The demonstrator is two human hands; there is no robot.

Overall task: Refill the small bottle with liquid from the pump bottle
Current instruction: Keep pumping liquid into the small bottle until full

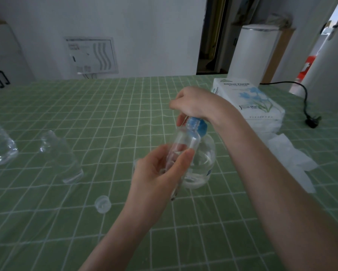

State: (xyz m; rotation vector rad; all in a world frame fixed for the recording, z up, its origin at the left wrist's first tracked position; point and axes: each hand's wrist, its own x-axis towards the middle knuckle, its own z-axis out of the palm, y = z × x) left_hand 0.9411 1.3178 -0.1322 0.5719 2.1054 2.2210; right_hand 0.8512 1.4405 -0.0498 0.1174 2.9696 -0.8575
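A clear pump bottle (205, 159) with a blue pump head (198, 125) stands on the green checked tablecloth at the middle. My right hand (195, 103) rests on top of the pump head, fingers curled over it. My left hand (160, 173) grips a small clear bottle (183, 142), tilted, with its mouth up under the pump's spout. The spout itself is hidden by my right hand. A small clear cap (103, 204) lies on the cloth to the left of my left wrist.
A clear empty bottle (61, 156) lies left of centre; part of another clear container (0, 145) is at the left edge. A tissue pack (248, 100) and loose tissues (293, 161) sit right, with a black power cord (306, 106) behind.
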